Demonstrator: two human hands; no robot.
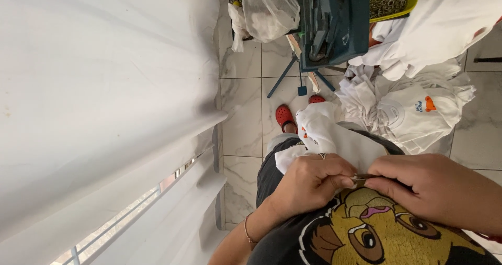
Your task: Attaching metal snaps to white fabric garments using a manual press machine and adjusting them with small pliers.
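Now my left hand (314, 179) and right hand (436, 189) both pinch the white garment (334, 137) in my lap, fingers closed on a small metal piece at its edge; next calls for steady fingertip pressure.

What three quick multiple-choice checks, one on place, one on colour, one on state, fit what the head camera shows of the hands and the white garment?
1. Where is the pile of white clothes?
A. on the tiled floor
B. on a shelf
C. in a basket

2. What colour are the shoes?
A. blue
B. red
C. black

3. How do the hands hold the white garment?
A. left hand and right hand both pinch its edge
B. one hand only
C. neither touches it

Answers:
1 A, the pile lies on the tiles.
2 B, both shoes are red.
3 A, both sets of fingertips meet at the fabric edge.
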